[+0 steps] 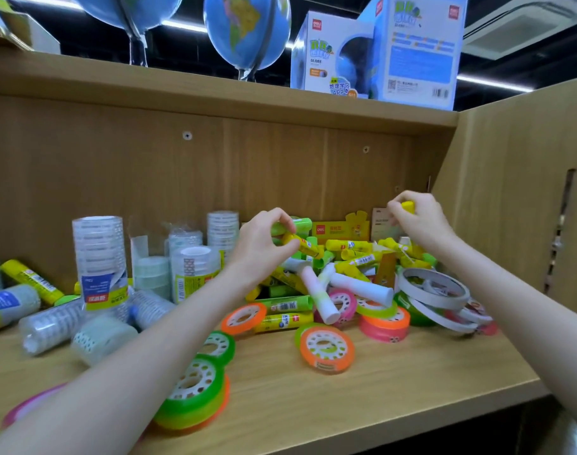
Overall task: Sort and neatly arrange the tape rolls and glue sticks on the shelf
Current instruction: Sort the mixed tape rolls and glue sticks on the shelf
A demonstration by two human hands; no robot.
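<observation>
We have a single wide view, taken from the person's head and aimed forward and slightly down into a wooden shelf [346, 399], close enough that both forearms run in from the bottom corners and the left hand [264, 244] and right hand [418, 221] sit near the middle. The lens bends the shelf's edges, and its upper margin reaches the globes [247, 31] and a boxed globe [333, 57] on the board above, with the ceiling beyond. With only one view, we find no shared part to compare.

Two globes [247, 31] and blue globe boxes [379, 50] atop the wooden shelf unit.
</observation>
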